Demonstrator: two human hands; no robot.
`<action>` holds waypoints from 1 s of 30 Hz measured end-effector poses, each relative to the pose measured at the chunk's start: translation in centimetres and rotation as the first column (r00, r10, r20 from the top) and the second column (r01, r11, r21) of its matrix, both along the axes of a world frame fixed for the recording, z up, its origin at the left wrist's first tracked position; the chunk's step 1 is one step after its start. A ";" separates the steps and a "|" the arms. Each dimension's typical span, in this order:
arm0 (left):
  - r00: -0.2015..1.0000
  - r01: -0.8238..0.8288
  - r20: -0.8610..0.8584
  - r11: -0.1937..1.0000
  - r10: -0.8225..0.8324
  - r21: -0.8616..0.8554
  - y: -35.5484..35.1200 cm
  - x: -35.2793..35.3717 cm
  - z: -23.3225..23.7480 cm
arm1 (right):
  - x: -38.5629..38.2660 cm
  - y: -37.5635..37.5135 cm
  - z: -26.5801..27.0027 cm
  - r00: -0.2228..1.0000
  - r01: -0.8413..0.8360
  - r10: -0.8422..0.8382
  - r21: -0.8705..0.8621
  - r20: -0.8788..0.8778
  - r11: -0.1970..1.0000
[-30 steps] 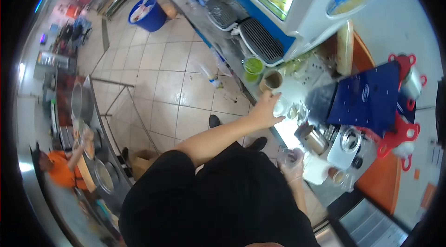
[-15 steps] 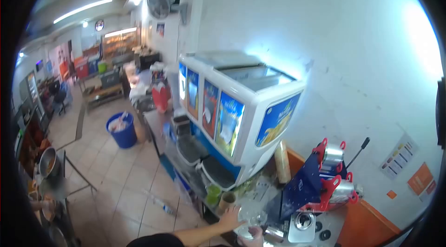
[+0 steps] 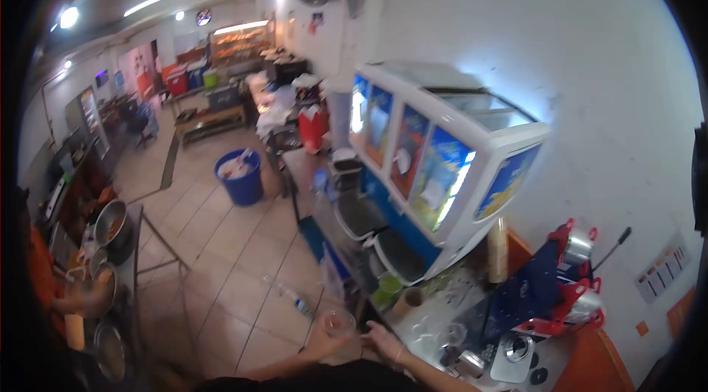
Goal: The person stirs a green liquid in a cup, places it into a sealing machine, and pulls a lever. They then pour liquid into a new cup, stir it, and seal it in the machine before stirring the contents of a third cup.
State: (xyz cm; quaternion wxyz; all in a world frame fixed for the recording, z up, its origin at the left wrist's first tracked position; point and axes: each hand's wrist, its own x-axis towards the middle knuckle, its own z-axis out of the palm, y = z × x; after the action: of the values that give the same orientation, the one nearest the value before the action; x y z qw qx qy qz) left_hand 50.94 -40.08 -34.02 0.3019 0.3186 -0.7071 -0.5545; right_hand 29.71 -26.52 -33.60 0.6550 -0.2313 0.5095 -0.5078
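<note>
Several metal bowls (image 3: 108, 213) stand on the bench at far left, near a co-worker's blurred hand (image 3: 90, 300). Next come a blue bin (image 3: 243, 191) and a bottle (image 3: 302, 308), both on the tiled floor. At centre, the wearer's left hand (image 3: 322, 340) has its fingers curled round a clear cup (image 3: 338, 323), held up short of the counter; its contents cannot be told. Just beside it the right hand (image 3: 385, 343) is loosely spread; contact with the cup cannot be told. Rightward lie a green cup (image 3: 389, 285), a drinks machine (image 3: 436, 171) and a metal cup (image 3: 470, 364). The step in hand appears to be handling the clear cup; the next move calls for a steady, light grip.
</note>
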 end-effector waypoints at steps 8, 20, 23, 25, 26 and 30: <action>0.995 -0.064 0.066 0.983 0.076 -0.171 -14.7 5.6 -0.2 | 9.1 -16.9 -0.7 0.884 0.066 -0.072 -0.029 -0.461 0.997; 0.755 -0.202 0.627 0.841 -0.193 0.503 -30.4 12.3 -33.7 | 10.4 -14.4 -23.1 0.928 0.332 -0.336 0.774 -0.164 0.539; 0.619 -0.529 0.785 0.751 0.025 0.394 -32.5 18.8 -49.5 | 12.2 -13.6 -32.5 0.920 0.303 -0.373 0.819 -0.118 0.487; 0.528 -0.598 0.844 0.747 0.092 0.293 -36.6 22.8 -57.9 | 12.8 -12.8 -42.4 0.940 0.320 -0.284 0.783 -0.191 0.534; 0.474 -0.640 0.873 0.727 0.117 0.250 -39.5 24.3 -61.6 | 12.8 -13.5 -47.0 0.938 0.314 -0.298 0.795 -0.176 0.519; 0.472 -0.726 0.736 0.688 0.486 0.011 -54.2 27.1 -71.5 | 12.7 -20.7 -65.7 0.776 0.469 -0.630 0.706 -0.042 0.531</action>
State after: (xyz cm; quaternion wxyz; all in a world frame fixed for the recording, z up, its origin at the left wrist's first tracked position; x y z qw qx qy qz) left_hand 78.00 -94.30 -105.53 0.1423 0.7754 -0.5012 -0.3569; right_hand 42.41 -47.20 -99.34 0.5485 0.2561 0.6298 -0.4867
